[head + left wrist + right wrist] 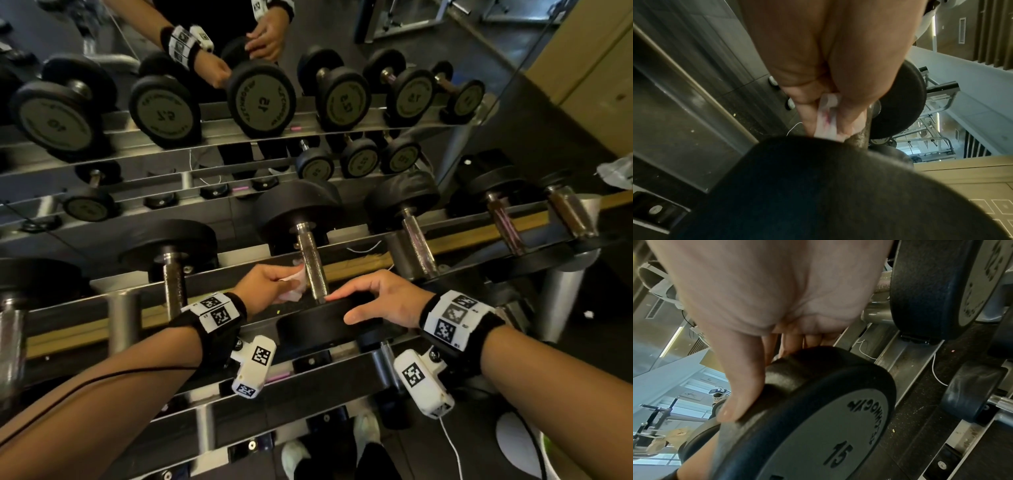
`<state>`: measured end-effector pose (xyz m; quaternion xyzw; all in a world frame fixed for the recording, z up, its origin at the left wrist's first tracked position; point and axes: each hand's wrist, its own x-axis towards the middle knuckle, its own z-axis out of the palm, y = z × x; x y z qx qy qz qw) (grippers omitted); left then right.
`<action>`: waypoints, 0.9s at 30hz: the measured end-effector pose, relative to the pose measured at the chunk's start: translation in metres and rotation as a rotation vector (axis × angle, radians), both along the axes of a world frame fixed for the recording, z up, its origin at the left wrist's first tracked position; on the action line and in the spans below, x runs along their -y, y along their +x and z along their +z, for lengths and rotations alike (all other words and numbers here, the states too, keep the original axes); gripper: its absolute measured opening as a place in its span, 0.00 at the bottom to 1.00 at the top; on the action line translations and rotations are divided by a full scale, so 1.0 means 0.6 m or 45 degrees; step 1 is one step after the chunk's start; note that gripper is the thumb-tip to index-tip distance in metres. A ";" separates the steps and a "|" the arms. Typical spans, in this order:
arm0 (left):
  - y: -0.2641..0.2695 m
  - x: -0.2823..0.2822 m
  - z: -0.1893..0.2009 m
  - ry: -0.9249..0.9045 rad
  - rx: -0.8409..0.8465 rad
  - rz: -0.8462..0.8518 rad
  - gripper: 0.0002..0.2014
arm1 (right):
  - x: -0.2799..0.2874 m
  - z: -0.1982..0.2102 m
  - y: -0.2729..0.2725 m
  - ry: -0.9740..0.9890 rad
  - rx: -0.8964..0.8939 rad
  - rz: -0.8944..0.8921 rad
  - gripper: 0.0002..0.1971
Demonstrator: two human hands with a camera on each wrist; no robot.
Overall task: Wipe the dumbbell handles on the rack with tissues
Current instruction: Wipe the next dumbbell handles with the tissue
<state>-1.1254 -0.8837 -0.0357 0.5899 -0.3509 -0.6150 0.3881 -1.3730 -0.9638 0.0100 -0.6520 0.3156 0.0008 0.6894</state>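
Observation:
A black 15 dumbbell lies on the top rail of the rack (479, 236), its chrome handle (311, 263) running away from me. My left hand (270, 286) pinches a crumpled white tissue (294, 284) against the left side of that handle; the tissue (827, 116) with a pink mark shows between the fingers in the left wrist view. My right hand (380, 301) grips the near weight head (318, 322), thumb on the front rim and fingers over its top, as the right wrist view shows on the head marked 15 (818, 426).
More dumbbells sit on the same rail to the left (173, 274) and right (418, 240), with smaller ones at far right (507, 226). A mirror behind the rack reflects the dumbbells (260, 99) and my hands. Lower rack rails (308, 387) and my shoes (294, 455) lie below.

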 end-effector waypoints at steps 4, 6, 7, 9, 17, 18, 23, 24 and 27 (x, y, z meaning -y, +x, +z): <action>0.026 0.013 -0.005 0.244 0.062 0.091 0.13 | 0.002 0.005 0.004 -0.023 -0.056 0.020 0.21; 0.032 0.031 -0.005 0.298 0.036 0.274 0.12 | 0.003 0.009 0.006 -0.038 -0.089 0.033 0.21; 0.031 0.040 -0.002 0.295 0.004 0.347 0.13 | 0.004 0.011 0.008 -0.039 -0.100 0.038 0.21; 0.019 0.055 0.005 0.255 -0.054 0.429 0.13 | 0.004 0.016 0.010 -0.033 -0.127 0.050 0.20; -0.037 0.045 0.022 0.228 -0.305 0.394 0.13 | -0.001 0.009 0.008 -0.013 -0.102 0.020 0.20; -0.032 0.039 0.022 0.240 -0.293 0.342 0.13 | 0.000 0.009 0.008 -0.011 -0.097 0.021 0.20; -0.021 0.007 0.027 0.313 -0.128 0.062 0.18 | 0.004 0.008 0.007 -0.031 -0.079 0.038 0.20; -0.019 0.002 0.029 0.314 -0.101 0.013 0.19 | 0.005 0.008 0.007 -0.042 -0.078 0.044 0.20; -0.009 -0.012 0.042 0.336 0.059 -0.179 0.15 | 0.007 0.008 0.008 -0.053 -0.071 0.063 0.20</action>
